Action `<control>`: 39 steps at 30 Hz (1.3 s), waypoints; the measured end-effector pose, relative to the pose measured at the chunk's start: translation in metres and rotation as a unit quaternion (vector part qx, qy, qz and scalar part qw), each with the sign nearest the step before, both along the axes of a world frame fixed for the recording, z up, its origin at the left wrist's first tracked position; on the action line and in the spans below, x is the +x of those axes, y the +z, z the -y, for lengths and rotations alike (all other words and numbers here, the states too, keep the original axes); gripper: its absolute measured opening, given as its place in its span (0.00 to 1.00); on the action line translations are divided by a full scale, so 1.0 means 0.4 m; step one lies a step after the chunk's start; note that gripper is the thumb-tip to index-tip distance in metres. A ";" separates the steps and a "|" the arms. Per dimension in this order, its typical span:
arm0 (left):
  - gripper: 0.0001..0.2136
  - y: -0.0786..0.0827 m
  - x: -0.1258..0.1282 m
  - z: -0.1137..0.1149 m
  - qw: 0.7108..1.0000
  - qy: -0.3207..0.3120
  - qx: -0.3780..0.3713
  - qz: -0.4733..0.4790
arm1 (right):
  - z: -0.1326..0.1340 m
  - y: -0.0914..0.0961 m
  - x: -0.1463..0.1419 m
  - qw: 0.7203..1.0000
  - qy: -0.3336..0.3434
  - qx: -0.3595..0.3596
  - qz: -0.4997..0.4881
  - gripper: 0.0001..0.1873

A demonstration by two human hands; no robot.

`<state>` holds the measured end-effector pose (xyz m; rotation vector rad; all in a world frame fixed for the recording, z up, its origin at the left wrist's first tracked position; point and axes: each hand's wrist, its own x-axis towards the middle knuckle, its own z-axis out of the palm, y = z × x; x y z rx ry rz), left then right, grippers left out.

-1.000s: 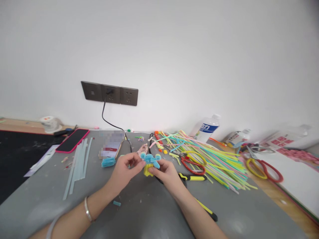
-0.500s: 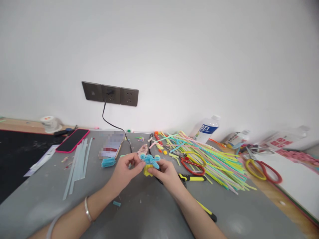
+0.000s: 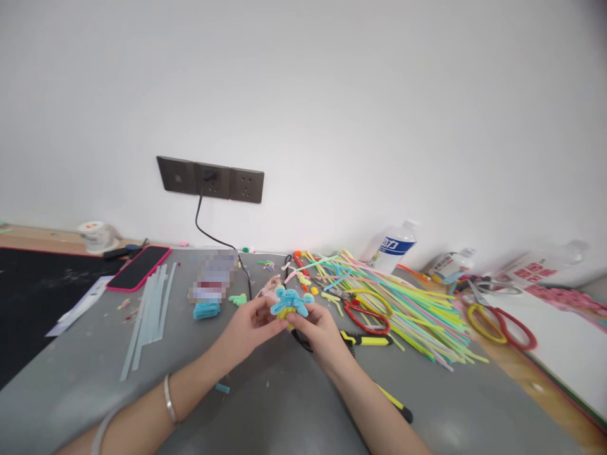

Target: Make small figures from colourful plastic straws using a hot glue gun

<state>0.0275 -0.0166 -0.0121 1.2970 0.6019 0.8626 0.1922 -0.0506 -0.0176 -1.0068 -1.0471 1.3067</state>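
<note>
Between my two hands is a small pipe-cleaner figure (image 3: 291, 302), fuzzy blue with looped ends and a yellow part below. My left hand (image 3: 256, 321) pinches its left and lower side with thumb and fingers. On the opposite side, my right hand (image 3: 317, 325) grips it, thumb near the yellow part. Both thumb tips almost meet beneath it. Just behind the figure lies a pink fuzzy piece (image 3: 269, 285), partly hidden. A green fuzzy piece (image 3: 238, 299) rests left of it, and a blue bundle (image 3: 207, 310) lies farther left.
Loose pipe cleaners (image 3: 408, 303) spread to the right, with red-and-yellow scissors (image 3: 367, 324) on them. Yellow-black pliers (image 3: 370, 339) lie by my right wrist. Pale glue sticks (image 3: 150, 309) and a pink-edged phone (image 3: 139, 268) lie left. A white bottle (image 3: 392, 246) stands against the wall.
The figure has turned so its blue loops fan upward, with the yellow part now mostly covered by my fingers. My left hand has shifted slightly right, and the green piece shows more.
</note>
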 end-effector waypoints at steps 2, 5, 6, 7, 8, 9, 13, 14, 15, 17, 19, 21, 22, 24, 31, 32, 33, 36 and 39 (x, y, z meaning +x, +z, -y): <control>0.14 0.002 -0.001 0.001 1.000 0.006 -0.001 -0.005 | -0.001 0.003 0.000 1.000 -0.007 0.014 0.022 0.18; 0.13 0.010 -0.004 0.001 0.999 0.029 0.003 -0.015 | -0.003 0.002 0.005 0.997 -0.029 0.057 0.041 0.18; 0.14 0.014 -0.005 0.002 0.999 0.037 0.003 -0.020 | -0.003 0.001 0.008 0.996 -0.038 0.069 0.044 0.18; 0.14 0.019 -0.006 0.002 0.999 0.044 0.002 -0.026 | -0.003 0.001 0.009 0.995 -0.048 0.078 0.047 0.17; 0.15 0.024 -0.007 0.003 0.998 0.050 0.000 -0.031 | -0.002 0.002 0.011 0.994 -0.058 0.081 0.053 0.17; 0.16 0.028 -0.007 0.003 0.998 0.055 -0.001 -0.036 | -0.001 0.004 0.012 0.992 -0.069 0.081 0.063 0.17; 0.18 0.035 -0.004 0.003 0.997 0.064 0.002 -0.040 | 0.008 0.017 0.010 0.989 -0.093 0.073 0.094 0.19; 0.18 0.035 -0.003 0.003 0.997 0.064 0.004 -0.038 | 0.009 0.020 0.009 0.989 -0.091 0.073 0.094 0.20; 0.18 0.034 -0.002 0.002 0.997 0.064 0.006 -0.036 | 0.010 0.023 0.008 0.989 -0.087 0.073 0.093 0.20; 0.18 0.033 -0.001 0.001 0.998 0.061 0.010 -0.034 | 0.010 0.025 0.007 0.989 -0.080 0.079 0.094 0.20; 0.18 0.032 -0.001 0.000 0.998 0.057 0.015 -0.037 | 0.008 0.023 0.007 0.988 -0.074 0.092 0.098 0.20; 0.17 0.029 -0.001 0.000 0.998 0.054 0.017 -0.040 | 0.006 0.020 0.007 0.988 -0.065 0.102 0.100 0.19; 0.17 0.026 -0.002 0.000 0.998 0.053 0.017 -0.038 | 0.005 0.020 0.008 0.988 -0.061 0.103 0.100 0.19; 0.16 0.019 -0.002 0.000 0.998 0.053 0.017 -0.029 | 0.004 0.020 0.008 0.988 -0.056 0.103 0.099 0.19; 0.17 0.018 -0.004 0.003 0.998 0.051 0.014 -0.022 | 0.006 0.026 0.010 0.990 -0.040 0.099 0.094 0.19; 0.17 0.023 -0.004 0.005 0.998 0.048 0.016 -0.025 | 0.006 0.027 0.011 0.990 -0.039 0.095 0.095 0.19; 0.17 0.027 -0.004 0.006 0.998 0.044 0.019 -0.028 | 0.006 0.028 0.012 0.990 -0.039 0.091 0.097 0.19; 0.16 0.034 -0.005 0.008 0.998 0.040 0.033 -0.037 | 0.006 0.031 0.015 0.990 -0.036 0.085 0.107 0.19; 0.15 0.026 -0.009 0.005 0.996 0.040 0.059 -0.045 | 0.007 0.037 0.016 0.989 -0.033 0.092 0.115 0.18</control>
